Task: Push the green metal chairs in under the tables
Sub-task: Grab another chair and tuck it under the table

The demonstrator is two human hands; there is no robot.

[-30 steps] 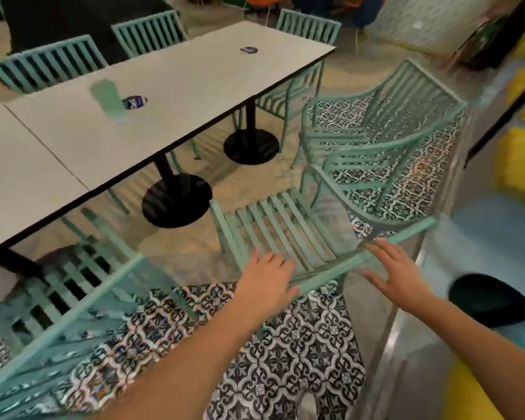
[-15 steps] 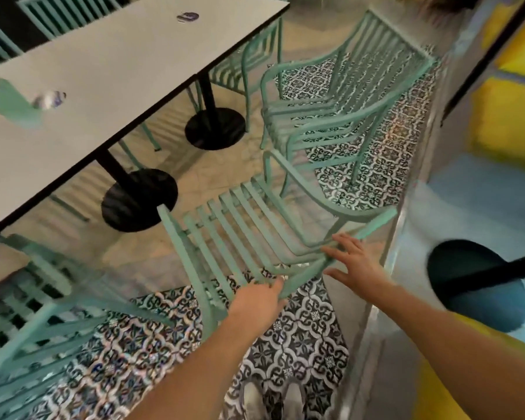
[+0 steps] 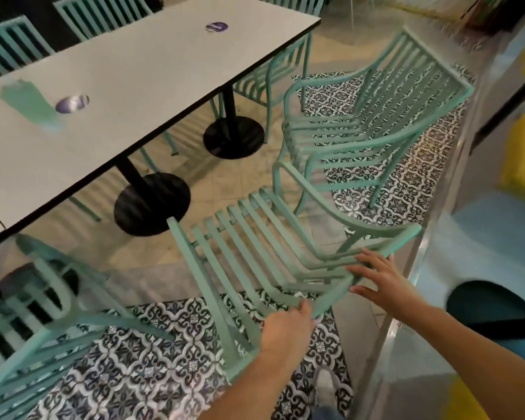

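A green metal slatted chair (image 3: pixel 255 237) stands just in front of me, its seat facing the long white table (image 3: pixel 128 86). My left hand (image 3: pixel 287 330) grips the top rail of its backrest near the left end. My right hand (image 3: pixel 376 280) lies on the same rail further right, fingers straight and spread. A second green chair (image 3: pixel 367 116) stands beyond it to the right, away from the table. A third green chair (image 3: pixel 34 316) sits at the lower left, part of it under the table edge.
Black round pedestal bases (image 3: pixel 152 204) (image 3: pixel 234 137) hold up the table. More green chairs (image 3: pixel 100 13) line its far side. A metal counter edge (image 3: pixel 406 286) runs close along my right. Patterned tiles (image 3: pixel 152 359) cover the floor beneath me.
The view swung left and back towards the table. My left hand went from lying flat on the backrest rail to gripping it. The chair sits a little nearer the table.
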